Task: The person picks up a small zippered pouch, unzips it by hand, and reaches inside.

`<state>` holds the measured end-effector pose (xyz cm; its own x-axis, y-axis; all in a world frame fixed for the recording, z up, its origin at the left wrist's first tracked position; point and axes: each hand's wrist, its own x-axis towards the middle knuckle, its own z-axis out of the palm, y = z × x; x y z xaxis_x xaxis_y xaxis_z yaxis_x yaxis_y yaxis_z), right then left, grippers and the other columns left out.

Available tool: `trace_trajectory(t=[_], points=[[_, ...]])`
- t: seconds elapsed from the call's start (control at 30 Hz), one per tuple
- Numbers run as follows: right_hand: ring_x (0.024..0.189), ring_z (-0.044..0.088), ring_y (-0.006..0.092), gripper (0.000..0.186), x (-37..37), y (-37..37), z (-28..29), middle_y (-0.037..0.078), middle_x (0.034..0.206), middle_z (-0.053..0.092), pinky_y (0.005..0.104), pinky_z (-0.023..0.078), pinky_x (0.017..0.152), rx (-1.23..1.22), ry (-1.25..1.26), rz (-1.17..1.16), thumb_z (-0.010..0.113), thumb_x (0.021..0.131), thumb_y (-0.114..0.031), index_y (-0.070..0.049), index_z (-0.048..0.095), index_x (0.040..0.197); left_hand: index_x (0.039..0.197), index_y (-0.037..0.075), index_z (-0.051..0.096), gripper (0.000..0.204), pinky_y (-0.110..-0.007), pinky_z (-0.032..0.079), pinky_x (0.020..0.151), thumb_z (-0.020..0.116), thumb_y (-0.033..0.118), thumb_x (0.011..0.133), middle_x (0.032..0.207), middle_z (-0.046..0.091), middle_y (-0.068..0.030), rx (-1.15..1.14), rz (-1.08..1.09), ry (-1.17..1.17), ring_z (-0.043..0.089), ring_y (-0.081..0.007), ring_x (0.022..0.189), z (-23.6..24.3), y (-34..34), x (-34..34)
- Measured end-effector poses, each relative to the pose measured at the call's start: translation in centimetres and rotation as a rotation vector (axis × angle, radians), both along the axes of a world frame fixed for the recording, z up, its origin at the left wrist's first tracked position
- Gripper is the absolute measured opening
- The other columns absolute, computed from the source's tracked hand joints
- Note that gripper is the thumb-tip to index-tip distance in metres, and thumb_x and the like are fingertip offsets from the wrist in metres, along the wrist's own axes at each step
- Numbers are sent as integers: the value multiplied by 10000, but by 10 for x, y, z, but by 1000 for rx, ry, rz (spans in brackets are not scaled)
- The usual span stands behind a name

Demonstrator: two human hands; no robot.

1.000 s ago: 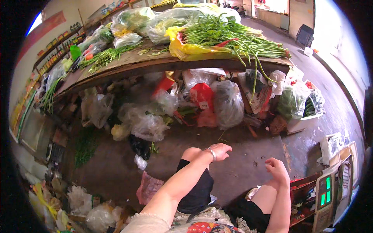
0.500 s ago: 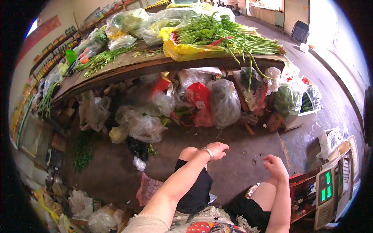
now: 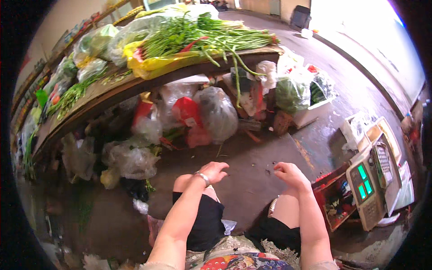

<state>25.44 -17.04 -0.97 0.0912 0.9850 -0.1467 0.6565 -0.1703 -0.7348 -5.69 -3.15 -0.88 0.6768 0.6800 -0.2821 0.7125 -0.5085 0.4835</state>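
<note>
My left hand [image 3: 213,172], with a silver bracelet [image 3: 204,178] at the wrist, hangs above my left knee. Its fingers are loosely stretched and hold nothing I can see. Over my right knee is my right hand [image 3: 292,175], its fingers slightly bent and parted, with nothing visible in them. Neither hand touches the goods around. Ahead, green long beans [image 3: 252,38] and leafy greens [image 3: 173,38] lie on a yellow plastic bag [image 3: 155,65] on a wooden table [image 3: 96,92].
Clear bags [image 3: 130,157] and a red bag [image 3: 186,112] crowd beneath the table. A white box [image 3: 310,114] with bagged vegetables stands right of it. Near my right side, a scale with green displays [image 3: 364,180] sits beside an open wooden drawer [image 3: 333,202]. Dark floor [image 3: 245,153] lies ahead.
The view has turned to the right, so the table and bags sit further left. My hands remain above my knees, and the right forearm has straightened a little.
</note>
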Motion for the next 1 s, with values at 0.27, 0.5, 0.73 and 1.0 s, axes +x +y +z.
trace_trajectory(t=[0.27, 0.5, 0.73, 1.0], points=[[963, 648, 329, 269, 2, 0, 2, 184, 1013, 683, 370, 504, 852, -71, 29, -6, 598, 839, -162, -16, 646, 1060, 1220, 127, 610, 393, -386, 499, 900, 645, 248, 848, 1089, 671, -168, -5, 15, -2, 641, -323, 1014, -1, 1, 1], [904, 653, 294, 272, 4, 1, -3, 163, 955, 687, 363, 505, 818, -12, 13, 36, 611, 846, -171, -10, 636, 1064, 1212, 125, 618, 386, -382, 496, 907, 640, 242, 844, 1097, 669, -165, 20, -4, -32, 637, -323, 1029, -4, 0, -2], [984, 645, 328, 273, 5, 3, -6, 180, 1032, 683, 378, 505, 863, -58, 20, 35, 612, 857, -186, -21, 637, 1073, 1204, 118, 622, 391, -381, 498, 903, 647, 242, 835, 1084, 674, -165, 14, -5, -40, 642, -321, 1018, -3, 1, -1], [892, 660, 271, 276, 5, 3, -8, 147, 941, 699, 358, 507, 815, -26, 12, 43, 619, 850, -182, -17, 633, 1071, 1186, 130, 630, 369, -405, 488, 921, 649, 220, 829, 1097, 664, -164, -24, 14, -69, 617, -346, 1049, -6, 2, -1]])
